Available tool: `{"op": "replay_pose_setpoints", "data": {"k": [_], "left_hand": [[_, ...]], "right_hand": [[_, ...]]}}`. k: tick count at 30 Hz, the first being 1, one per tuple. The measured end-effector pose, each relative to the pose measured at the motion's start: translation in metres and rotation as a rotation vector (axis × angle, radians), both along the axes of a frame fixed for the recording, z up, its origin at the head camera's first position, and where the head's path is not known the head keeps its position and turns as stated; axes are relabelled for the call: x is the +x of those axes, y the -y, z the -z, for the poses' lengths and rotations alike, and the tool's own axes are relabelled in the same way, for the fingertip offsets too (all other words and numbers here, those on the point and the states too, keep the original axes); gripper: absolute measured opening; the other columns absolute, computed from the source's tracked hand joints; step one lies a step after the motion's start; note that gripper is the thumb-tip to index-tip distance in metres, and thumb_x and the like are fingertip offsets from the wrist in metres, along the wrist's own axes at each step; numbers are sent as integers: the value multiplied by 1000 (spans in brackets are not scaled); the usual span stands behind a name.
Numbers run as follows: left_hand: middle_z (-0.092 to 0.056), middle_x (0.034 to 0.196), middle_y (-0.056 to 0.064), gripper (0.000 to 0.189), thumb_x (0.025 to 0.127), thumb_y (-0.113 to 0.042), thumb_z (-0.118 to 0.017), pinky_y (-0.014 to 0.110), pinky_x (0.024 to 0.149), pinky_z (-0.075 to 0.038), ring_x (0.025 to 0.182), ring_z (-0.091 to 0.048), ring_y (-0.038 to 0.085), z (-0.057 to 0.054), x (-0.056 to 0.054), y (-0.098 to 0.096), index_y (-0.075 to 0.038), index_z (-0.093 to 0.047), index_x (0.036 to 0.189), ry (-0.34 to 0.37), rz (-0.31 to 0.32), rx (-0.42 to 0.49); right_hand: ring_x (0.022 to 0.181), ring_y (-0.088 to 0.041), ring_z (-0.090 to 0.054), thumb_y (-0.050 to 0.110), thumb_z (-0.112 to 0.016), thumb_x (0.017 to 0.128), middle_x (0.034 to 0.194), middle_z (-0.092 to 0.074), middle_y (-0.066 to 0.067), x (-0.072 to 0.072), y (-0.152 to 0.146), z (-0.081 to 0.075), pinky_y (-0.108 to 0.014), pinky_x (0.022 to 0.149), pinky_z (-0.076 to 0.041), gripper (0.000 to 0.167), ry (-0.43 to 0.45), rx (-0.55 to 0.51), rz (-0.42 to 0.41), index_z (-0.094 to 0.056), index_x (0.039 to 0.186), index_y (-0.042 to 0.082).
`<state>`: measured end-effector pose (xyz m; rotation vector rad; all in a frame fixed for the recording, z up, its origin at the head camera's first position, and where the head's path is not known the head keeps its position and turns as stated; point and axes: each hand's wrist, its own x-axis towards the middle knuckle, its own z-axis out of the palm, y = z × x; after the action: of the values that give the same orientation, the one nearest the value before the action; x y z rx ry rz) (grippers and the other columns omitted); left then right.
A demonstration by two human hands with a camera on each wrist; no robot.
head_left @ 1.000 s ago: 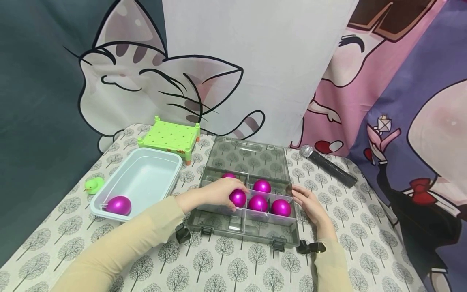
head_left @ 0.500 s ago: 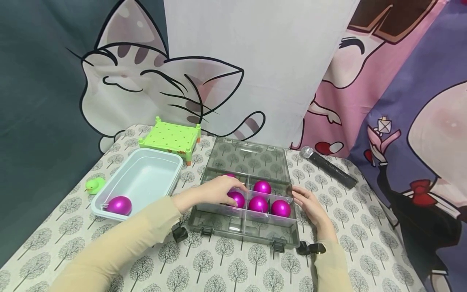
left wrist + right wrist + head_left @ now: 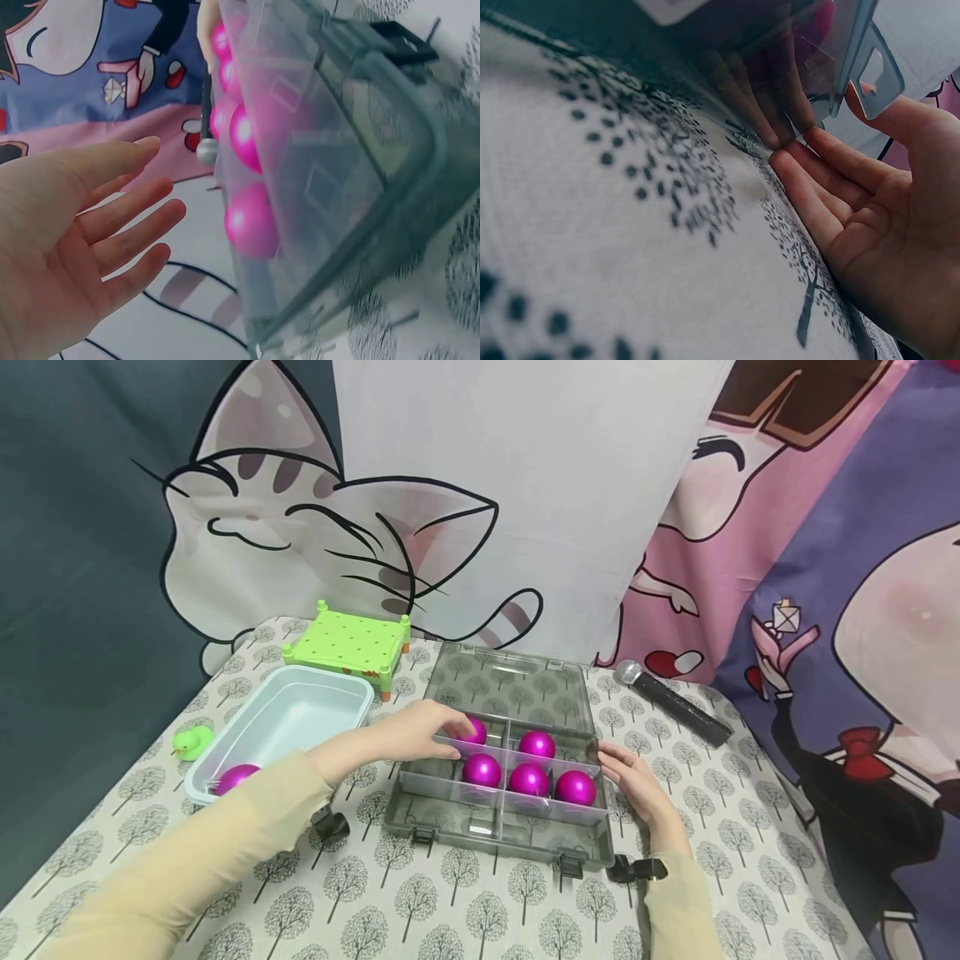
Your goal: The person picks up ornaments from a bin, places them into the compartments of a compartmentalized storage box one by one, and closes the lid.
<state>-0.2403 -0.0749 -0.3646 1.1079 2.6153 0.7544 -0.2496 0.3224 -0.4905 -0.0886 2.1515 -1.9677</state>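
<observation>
A translucent grey compartment box (image 3: 442, 814) lies with its lid (image 3: 510, 689) folded back, several shiny magenta balls (image 3: 482, 770) in its compartments. Over the box's left end hovers my left hand (image 3: 408, 732), its fingers spread and loosely bent near the back-left ball (image 3: 474, 732). The left wrist view shows that hand (image 3: 82, 240) holding nothing, apart from the box. My right hand (image 3: 633, 777) rests its fingertips against the box's right wall; in the right wrist view its fingers (image 3: 829, 176) lie nearly straight along the plastic, thumb near the upper rim.
A pale blue tray (image 3: 348, 706) stands left of the box, one magenta ball (image 3: 234, 777) in it partly behind my left sleeve. Beyond it is a green perforated stand (image 3: 348, 639); a green toy duck (image 3: 192, 742) sits at far left. A black microphone (image 3: 675, 703) lies back right.
My left hand has let go of the front-left ball, which stays in its compartment, and has moved left and slightly up. My right hand keeps its place.
</observation>
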Motion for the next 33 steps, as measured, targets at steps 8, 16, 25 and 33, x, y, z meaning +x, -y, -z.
{"op": "replay_pose_setpoints", "data": {"k": [8,16,25,33], "left_hand": [[-69,119,9,38,86,-17,-72,44,99,-52,107,-65,25,-8,-2,32,-4,-64,121,0,-45,3],[-70,115,15,34,85,-10,-70,46,93,-55,103,-66,31,-8,-3,69,0,-65,117,-11,-76,24],[-70,111,18,33,85,-11,-71,48,89,-56,97,-68,30,-5,-3,111,3,-65,115,-23,-128,10],[-69,107,22,36,82,-11,-73,50,85,-57,94,-68,34,-2,0,143,7,-63,113,4,-168,-21]], "right_hand": [[103,3,-62,13,-51,101,106,-66,19,0,-1,0,-10,94,-47,56,-9,-15,-12,-29,140,-20],[103,1,-64,11,-52,100,107,-68,16,-1,-2,2,-12,94,-48,53,-12,-32,-5,-32,139,-19],[102,4,-61,10,-50,101,105,-65,20,1,0,0,-10,94,-47,55,-7,-29,3,-28,141,-20],[103,4,-62,10,-50,101,106,-64,20,0,-2,0,-10,94,-47,55,-2,-24,5,-28,142,-19]]}}
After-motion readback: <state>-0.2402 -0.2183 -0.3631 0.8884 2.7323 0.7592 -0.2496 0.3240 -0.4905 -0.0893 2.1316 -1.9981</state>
